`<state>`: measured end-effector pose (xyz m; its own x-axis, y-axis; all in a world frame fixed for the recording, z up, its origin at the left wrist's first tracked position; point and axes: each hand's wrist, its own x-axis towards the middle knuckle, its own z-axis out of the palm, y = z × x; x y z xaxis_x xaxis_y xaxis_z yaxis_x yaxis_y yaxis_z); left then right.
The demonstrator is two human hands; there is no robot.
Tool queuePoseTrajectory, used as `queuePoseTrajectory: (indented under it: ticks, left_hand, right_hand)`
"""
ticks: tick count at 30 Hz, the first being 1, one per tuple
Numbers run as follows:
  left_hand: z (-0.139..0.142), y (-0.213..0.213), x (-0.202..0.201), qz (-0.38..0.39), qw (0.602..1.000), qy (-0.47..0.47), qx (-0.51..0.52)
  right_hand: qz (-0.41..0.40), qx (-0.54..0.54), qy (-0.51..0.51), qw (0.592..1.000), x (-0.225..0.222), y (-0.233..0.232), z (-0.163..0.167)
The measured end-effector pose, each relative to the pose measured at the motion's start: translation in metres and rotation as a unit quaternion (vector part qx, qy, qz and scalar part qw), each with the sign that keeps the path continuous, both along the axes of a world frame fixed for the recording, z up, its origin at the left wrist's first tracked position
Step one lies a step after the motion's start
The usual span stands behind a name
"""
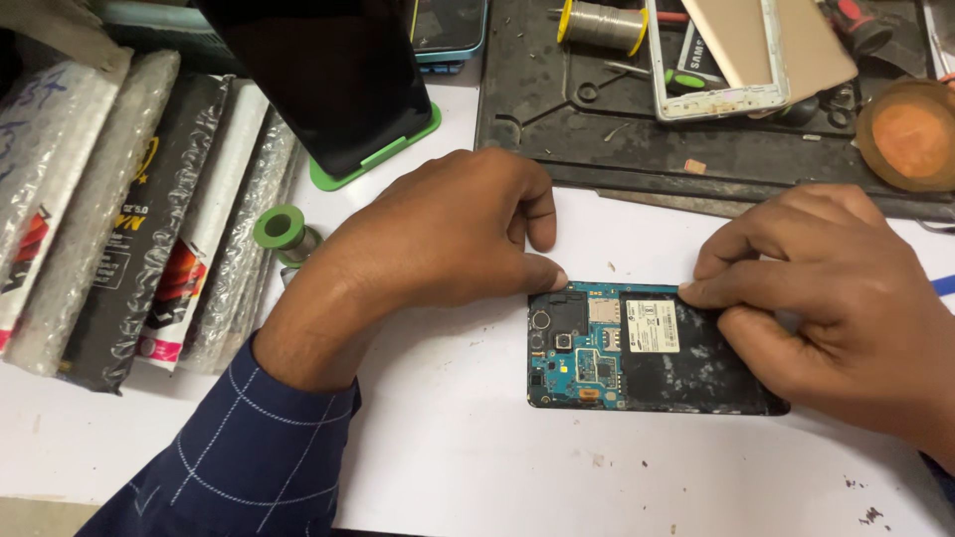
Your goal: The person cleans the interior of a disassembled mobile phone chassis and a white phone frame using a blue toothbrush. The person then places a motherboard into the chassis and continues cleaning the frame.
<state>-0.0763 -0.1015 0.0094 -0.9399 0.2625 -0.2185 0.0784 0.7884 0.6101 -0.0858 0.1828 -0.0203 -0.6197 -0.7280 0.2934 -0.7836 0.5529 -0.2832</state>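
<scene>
An opened phone (652, 350) lies back-up on the white table, its blue circuit board and black inner plate bare. My left hand (438, 234) rests with its thumb tip pressed on the phone's far left corner. My right hand (841, 298) pinches the phone's far edge at the right, the fingers curled over that end and hiding it.
A dark work mat (637, 139) lies at the back with a solder spool (602, 25), a white phone frame (721, 60) and a roll of amber tape (910, 137). A phone on a green stand (338, 89) stands at the back left. Bubble-wrapped packets (129, 209) fill the left, beside a green spool (284, 232).
</scene>
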Motion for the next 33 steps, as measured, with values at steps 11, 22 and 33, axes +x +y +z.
queuePoseTrajectory:
  ticks: [11, 22, 33]
  left_hand:
    - [0.002, -0.001, -0.001, -0.007, 1.0, 0.022, 0.017]
    - [0.006, 0.007, -0.003, 0.023, 0.988, 0.101, 0.117]
    - [0.01, 0.008, 0.006, 0.026, 0.974, 0.165, 0.15]
  right_hand:
    - [0.001, -0.051, -0.015, 0.999, 0.004, 0.001, 0.003]
    - [-0.061, -0.115, 0.003, 0.991, 0.002, -0.007, 0.014]
    - [-0.123, -0.106, 0.163, 0.973, -0.01, -0.012, 0.025]
